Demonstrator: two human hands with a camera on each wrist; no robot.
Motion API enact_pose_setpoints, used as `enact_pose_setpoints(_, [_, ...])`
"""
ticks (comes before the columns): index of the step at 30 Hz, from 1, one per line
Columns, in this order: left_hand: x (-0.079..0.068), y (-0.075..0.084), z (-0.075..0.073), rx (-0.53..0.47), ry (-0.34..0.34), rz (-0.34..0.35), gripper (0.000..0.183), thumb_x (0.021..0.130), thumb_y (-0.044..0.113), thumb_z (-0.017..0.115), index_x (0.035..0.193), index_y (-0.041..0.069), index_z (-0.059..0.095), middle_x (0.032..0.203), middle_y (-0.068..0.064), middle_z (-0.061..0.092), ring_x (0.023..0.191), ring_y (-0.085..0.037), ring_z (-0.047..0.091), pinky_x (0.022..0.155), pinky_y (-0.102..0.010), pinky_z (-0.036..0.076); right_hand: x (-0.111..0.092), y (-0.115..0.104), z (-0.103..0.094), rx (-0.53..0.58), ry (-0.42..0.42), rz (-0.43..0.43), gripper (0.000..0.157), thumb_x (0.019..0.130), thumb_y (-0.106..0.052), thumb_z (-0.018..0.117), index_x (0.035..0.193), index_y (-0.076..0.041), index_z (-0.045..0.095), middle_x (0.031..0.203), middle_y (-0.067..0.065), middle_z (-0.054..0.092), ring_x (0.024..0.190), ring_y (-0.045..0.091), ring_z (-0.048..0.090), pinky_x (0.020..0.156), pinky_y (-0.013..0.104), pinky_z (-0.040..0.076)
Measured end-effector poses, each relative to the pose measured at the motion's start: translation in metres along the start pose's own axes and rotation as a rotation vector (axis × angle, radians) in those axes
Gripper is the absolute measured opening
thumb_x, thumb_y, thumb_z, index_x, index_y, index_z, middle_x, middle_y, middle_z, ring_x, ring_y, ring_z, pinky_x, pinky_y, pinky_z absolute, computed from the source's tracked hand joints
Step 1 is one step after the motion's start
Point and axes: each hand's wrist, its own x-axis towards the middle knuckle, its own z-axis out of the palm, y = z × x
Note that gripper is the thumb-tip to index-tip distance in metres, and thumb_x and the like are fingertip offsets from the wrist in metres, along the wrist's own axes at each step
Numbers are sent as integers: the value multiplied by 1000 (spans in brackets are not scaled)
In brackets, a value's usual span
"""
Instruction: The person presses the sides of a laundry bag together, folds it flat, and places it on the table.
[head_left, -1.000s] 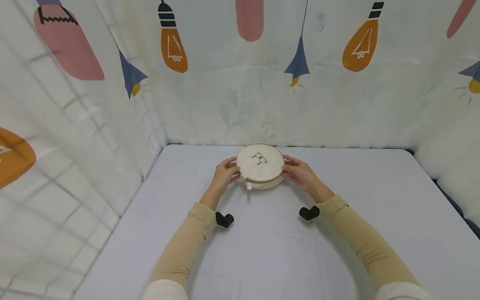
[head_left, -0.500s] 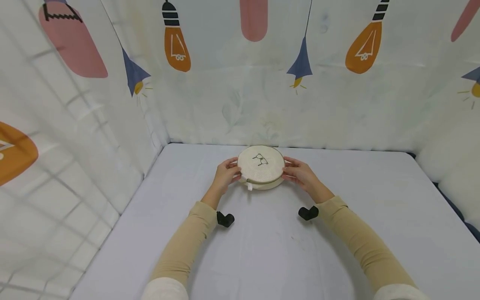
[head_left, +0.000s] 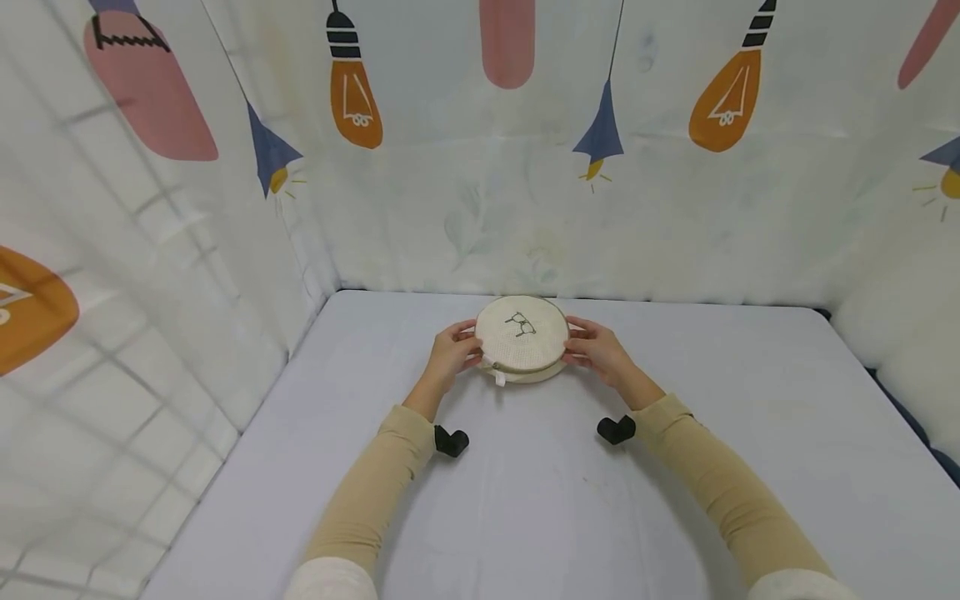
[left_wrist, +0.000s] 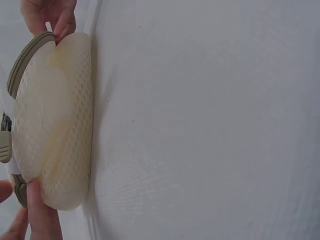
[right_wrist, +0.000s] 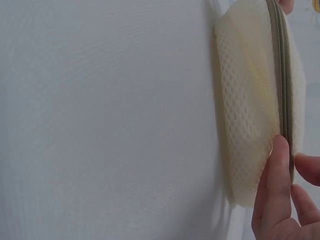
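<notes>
A round, cream mesh laundry bag (head_left: pixel 522 346) sits near the table's far edge, with a dark line emblem on its top. Along its upper edge runs an olive zipper (right_wrist: pixel 285 75); the zipper pull (left_wrist: pixel 5 142) shows in the left wrist view. My left hand (head_left: pixel 452 354) pinches the bag's left edge by the zipper. On the opposite side, my right hand (head_left: pixel 603 354) grips the right edge, thumb above the zipper and fingers against the mesh side. A small white tag (head_left: pixel 499 378) hangs at the front left. The bag's mesh underside bulges towards the tabletop.
The table has a white cloth (head_left: pixel 540 500). Close behind the bag rises a white curtain (head_left: pixel 420 217) printed with lamps and bulbs, and another panel (head_left: pixel 150 350) closes the left side. Black heart-shaped pieces (head_left: pixel 452 442) sit at both wrists.
The head view has shifted slightly. Both hands keep their hold at the bag's sides, and the bag stays in about the same place on the table.
</notes>
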Motion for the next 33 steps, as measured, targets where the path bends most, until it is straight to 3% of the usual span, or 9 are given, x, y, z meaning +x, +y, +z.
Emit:
enact_pose_setpoints(6, [2,1,-1,7,0,-6,50,97,0,63,146,6,55,125,-14,59,95,-17,62,77,-25,59,2,0,1,-17,6,-15,63,103,4,54,161,-6,32,148,24,39,85,8,65,77,21,58])
enact_pose_setpoints(26, [4,-5,-4,38,-25,-42,50,97,1,62,146,5,56,127,-16,58,91,-16,62,82,-28,58,3,1,5,-135,31,-42,65,98,12,58,158,1,35,149,28,40,82,11,63,80,26,60])
enact_pose_setpoints(33, [4,-4,-4,45,-22,-37,51,96,1,62,146,5,56,124,-15,59,87,-15,62,74,-24,57,5,1,6,-137,27,-40,66,97,12,58,158,2,34,149,28,39,83,11,63,82,28,60])
